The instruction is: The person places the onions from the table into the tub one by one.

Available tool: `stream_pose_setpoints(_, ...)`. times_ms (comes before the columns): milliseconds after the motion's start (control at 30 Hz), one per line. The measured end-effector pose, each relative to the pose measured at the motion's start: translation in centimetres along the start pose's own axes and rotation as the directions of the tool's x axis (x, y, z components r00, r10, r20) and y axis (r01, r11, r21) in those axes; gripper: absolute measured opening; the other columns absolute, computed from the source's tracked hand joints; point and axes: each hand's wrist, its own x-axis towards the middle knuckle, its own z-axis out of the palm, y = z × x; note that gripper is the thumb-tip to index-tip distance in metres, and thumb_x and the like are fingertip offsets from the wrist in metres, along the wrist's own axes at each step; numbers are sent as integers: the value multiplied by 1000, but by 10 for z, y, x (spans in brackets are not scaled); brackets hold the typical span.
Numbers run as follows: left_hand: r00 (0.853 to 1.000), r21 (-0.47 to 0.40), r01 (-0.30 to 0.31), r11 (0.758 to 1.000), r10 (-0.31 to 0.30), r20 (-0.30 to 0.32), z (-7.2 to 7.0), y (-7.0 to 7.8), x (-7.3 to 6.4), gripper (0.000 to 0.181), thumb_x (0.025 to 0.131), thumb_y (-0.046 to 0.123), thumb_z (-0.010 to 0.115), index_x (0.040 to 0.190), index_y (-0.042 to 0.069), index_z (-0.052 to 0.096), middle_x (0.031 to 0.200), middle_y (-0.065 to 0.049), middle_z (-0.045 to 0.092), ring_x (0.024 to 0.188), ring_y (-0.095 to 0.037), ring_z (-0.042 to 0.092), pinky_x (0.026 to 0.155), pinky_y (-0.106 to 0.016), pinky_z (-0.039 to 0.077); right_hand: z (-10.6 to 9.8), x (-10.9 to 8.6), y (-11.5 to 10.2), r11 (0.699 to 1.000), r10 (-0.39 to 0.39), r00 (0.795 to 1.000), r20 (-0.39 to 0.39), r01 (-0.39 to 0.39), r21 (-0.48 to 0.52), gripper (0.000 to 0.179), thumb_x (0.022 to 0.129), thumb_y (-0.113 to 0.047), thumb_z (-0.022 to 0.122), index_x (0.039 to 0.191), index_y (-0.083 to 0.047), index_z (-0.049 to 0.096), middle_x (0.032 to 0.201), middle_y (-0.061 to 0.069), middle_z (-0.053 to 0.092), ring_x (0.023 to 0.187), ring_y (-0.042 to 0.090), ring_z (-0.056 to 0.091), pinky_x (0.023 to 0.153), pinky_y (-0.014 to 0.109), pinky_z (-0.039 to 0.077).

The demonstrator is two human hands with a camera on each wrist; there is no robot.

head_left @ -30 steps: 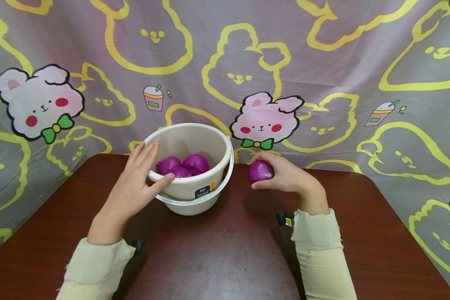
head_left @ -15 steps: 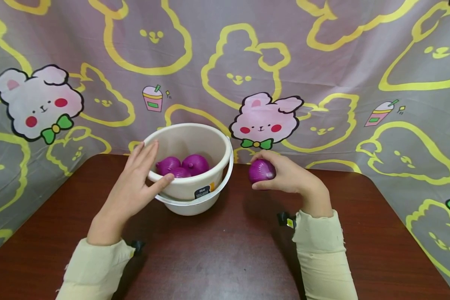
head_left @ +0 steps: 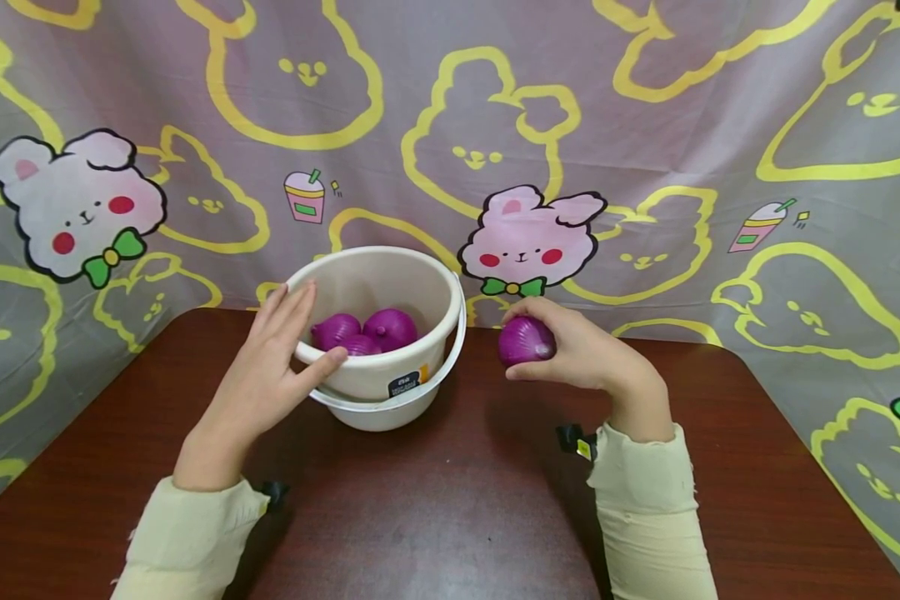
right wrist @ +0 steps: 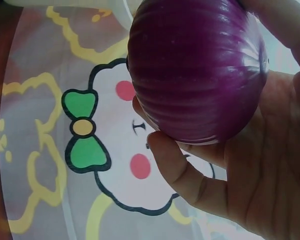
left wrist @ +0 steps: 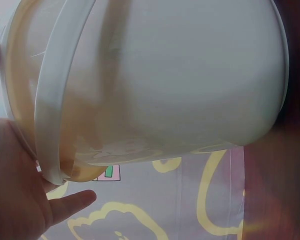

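Observation:
In the head view my right hand (head_left: 581, 346) grips a purple onion (head_left: 526, 342), held above the table to the right of a white bucket (head_left: 378, 408). The right wrist view shows this onion (right wrist: 200, 70) close up, with fingers curved round its side. My left hand (head_left: 266, 367) rests at the bucket's left rim, its fingers and thumb spread and fairly straight. Inside the bucket lie three purple onions (head_left: 392, 329). From the left wrist, the bucket's outer wall (left wrist: 185, 75) and its handle (left wrist: 55, 90) fill much of the view, beside part of the left hand (left wrist: 20, 185).
The bucket stands on a dark brown wooden table (head_left: 450, 517), its white handle hanging down in front. Behind the table hangs a grey cloth (head_left: 630, 125) printed with yellow outlines and rabbit faces.
The right hand, with the onion in its grip, has shifted very slightly to the right. The left hand, the bucket and the onions inside stay where they were.

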Motion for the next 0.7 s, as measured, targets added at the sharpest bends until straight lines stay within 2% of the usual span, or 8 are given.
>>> stream_pose_setpoints(700, 1000, -9, -1, 1000, 1, -4, 0, 0, 1, 88, 93, 55, 59, 159, 9, 22, 165, -13, 23, 154, -38, 7, 115, -70, 22, -9, -14, -20, 998, -47, 999, -22, 46, -44, 64, 75, -31, 88, 128, -19, 54, 124, 0, 59, 109, 21, 59, 89, 41, 55)
